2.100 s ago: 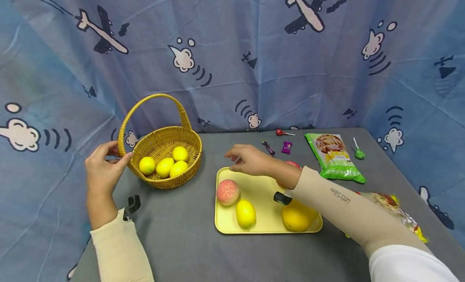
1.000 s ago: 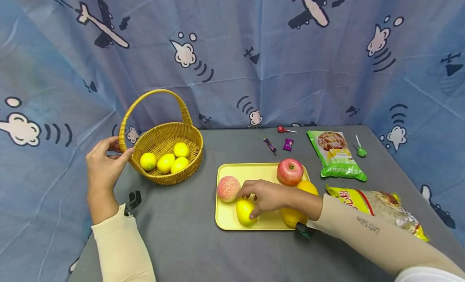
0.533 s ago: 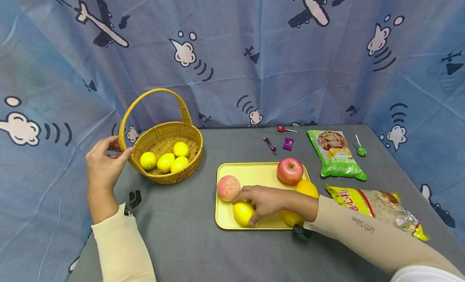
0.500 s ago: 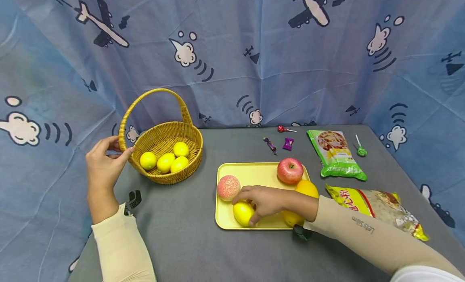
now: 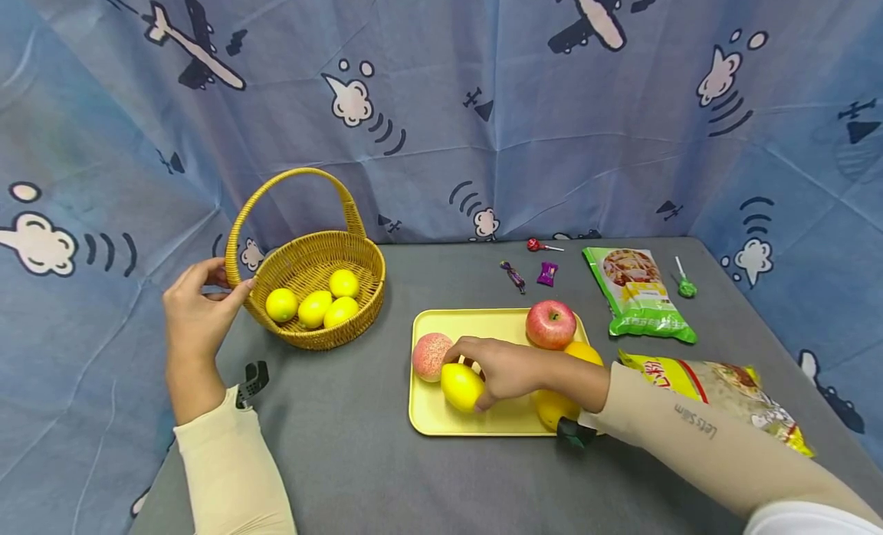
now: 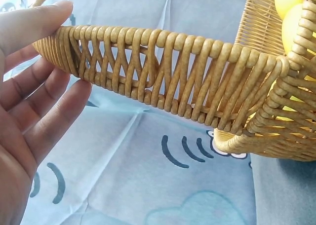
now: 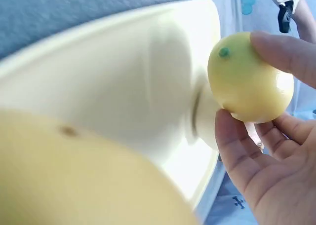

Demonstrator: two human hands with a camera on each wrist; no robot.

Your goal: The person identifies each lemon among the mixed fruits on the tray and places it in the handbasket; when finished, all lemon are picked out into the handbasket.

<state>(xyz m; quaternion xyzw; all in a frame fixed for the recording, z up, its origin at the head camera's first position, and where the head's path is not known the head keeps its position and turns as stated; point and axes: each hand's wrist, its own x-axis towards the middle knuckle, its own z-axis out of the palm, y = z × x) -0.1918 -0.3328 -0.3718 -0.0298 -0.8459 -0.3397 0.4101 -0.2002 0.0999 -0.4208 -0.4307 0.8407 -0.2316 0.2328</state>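
My left hand (image 5: 203,309) pinches the base of the tall handle (image 6: 163,72) of a wicker basket (image 5: 331,339), thumb on one side and fingers on the other. Several lemons (image 5: 313,310) lie in the basket. Over the yellow tray (image 5: 431,424), my right hand (image 5: 507,366) grips another lemon (image 5: 461,387) between thumb and fingertips. In the right wrist view this lemon (image 7: 252,82) shows its green stem end. Just left of it sits a peach (image 5: 430,357), partly behind the lemon and fingers.
The tray also bears a red apple (image 5: 550,325) and two yellow fruits, one large (image 5: 555,408), partly under my right wrist. Behind it lie wrapped candies (image 5: 547,274) and a red lollipop (image 5: 534,244). Two food bags (image 5: 651,320) and a green lollipop (image 5: 686,288) are at right.
My right hand has come down to the tray, closed its fingers round the lemon and raised it slightly. The peach has shifted a little left. My left hand keeps its place on the handle.
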